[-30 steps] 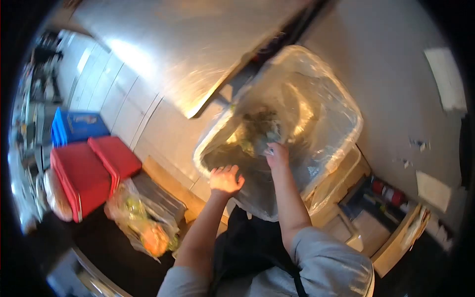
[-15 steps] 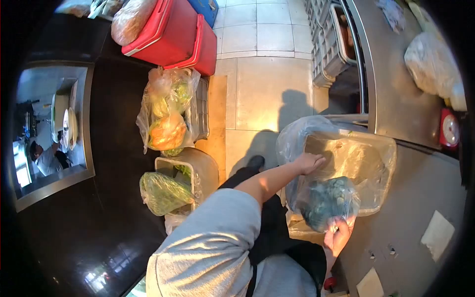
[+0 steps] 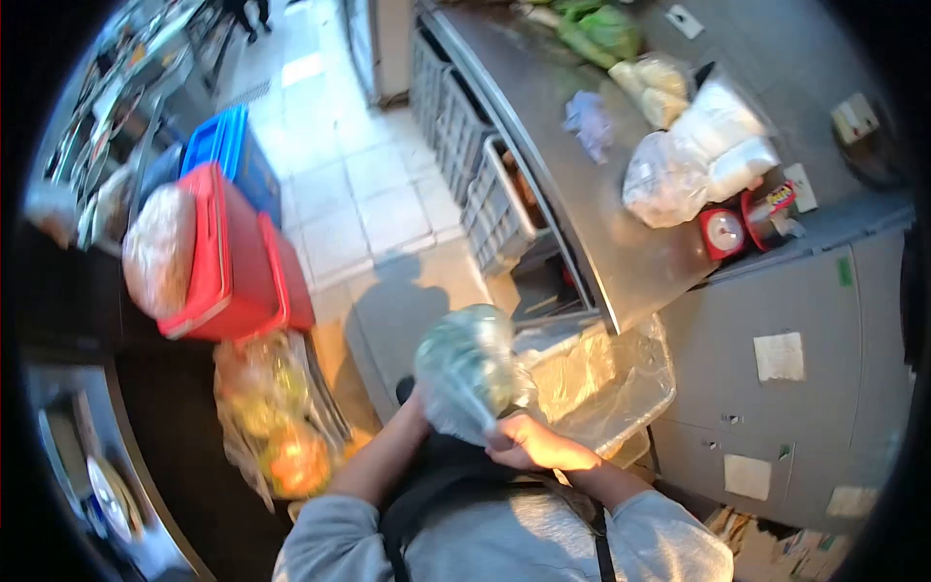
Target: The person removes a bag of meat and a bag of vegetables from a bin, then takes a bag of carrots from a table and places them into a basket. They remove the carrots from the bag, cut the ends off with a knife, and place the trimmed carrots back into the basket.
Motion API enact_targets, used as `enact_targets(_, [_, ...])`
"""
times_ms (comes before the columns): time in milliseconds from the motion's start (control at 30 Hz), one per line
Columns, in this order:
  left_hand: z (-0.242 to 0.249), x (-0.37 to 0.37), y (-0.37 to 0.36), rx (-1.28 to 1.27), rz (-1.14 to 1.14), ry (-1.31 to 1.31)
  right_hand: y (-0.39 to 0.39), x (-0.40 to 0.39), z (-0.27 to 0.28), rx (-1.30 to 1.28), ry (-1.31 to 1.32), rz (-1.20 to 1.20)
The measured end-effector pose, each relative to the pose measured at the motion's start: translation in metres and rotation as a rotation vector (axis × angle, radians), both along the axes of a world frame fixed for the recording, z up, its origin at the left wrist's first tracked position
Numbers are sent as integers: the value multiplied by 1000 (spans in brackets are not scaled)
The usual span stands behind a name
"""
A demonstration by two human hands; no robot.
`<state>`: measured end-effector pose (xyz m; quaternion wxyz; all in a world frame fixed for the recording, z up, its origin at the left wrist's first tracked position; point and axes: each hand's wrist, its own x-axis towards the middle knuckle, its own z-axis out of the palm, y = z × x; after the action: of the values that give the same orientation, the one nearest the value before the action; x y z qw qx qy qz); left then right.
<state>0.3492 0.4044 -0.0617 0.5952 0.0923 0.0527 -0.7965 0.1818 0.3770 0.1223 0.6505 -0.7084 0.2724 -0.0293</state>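
Observation:
A clear plastic bag of green vegetables (image 3: 467, 364) is held up in front of my body, smeared by motion; the kind of vegetable cannot be made out. My right hand (image 3: 527, 442) is closed around the gathered neck of the bag, at its lower right. My left hand (image 3: 419, 409) is against the bag's lower left side, its fingers hidden behind the plastic. Just right of the bag is a plastic-lined bin (image 3: 582, 373), partly under the counter's corner.
A steel counter (image 3: 640, 252) carries bagged goods, leafy greens (image 3: 606, 29) and a red scale (image 3: 722, 233). Grey crates (image 3: 495, 209) stand beneath it. At left are a red cooler box (image 3: 208, 247), a blue bin (image 3: 233, 150) and bagged vegetables (image 3: 267, 407). Another person's legs (image 3: 249, 17) show far off.
The vegetable bag has been lifted out of the lined bin and moved left. My left hand has gone from the bin's edge to the bag. My view has turned.

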Motion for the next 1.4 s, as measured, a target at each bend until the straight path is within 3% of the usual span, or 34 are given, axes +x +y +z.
enact_targets(67, [18,41,-22,-67,44,-47,-18,27,5,-120,-94,161])
enact_targets(167, [46,77,-62,-132,14,-51,-35,51,16,-537,-158,107])
enact_targets(300, [81,97,-129,-222,-35,-51,-73,58,27,-866,-96,22])
enact_targets(433, [115,98,-199,-302,-60,-36,-118,49,30,-995,28,-178])
enact_targets(533, [144,93,-257,-359,-43,-16,-168,40,43,-1069,-55,-282])
enact_targets(600, [165,89,-289,-382,-47,-2,-195,27,47,-953,-97,-431])
enact_targets(700, [184,73,-333,-370,-140,40,-231,34,5,-122,-637,-824])
enact_targets(733, [179,66,-345,-331,-239,64,-238,45,-14,-261,-438,-819])
enact_targets(833, [151,47,-401,-170,-436,89,-283,60,-15,-90,-559,-1006])
enact_targets(900, [139,33,-437,-195,-573,25,-301,56,-5,-58,-613,-1125])
enact_targets(1033, [164,20,-487,-107,-724,10,-352,45,-21,-353,-330,-1146])
enact_targets(1200, [173,36,-588,-143,-755,2,-443,74,16,-736,36,-1154])
enact_targets(1300, [172,28,-661,-297,-721,-7,-512,83,23,-899,0,-1148])
enact_targets(1400, [163,16,-720,-294,-608,-129,-573,74,16,-1010,-27,-1204])
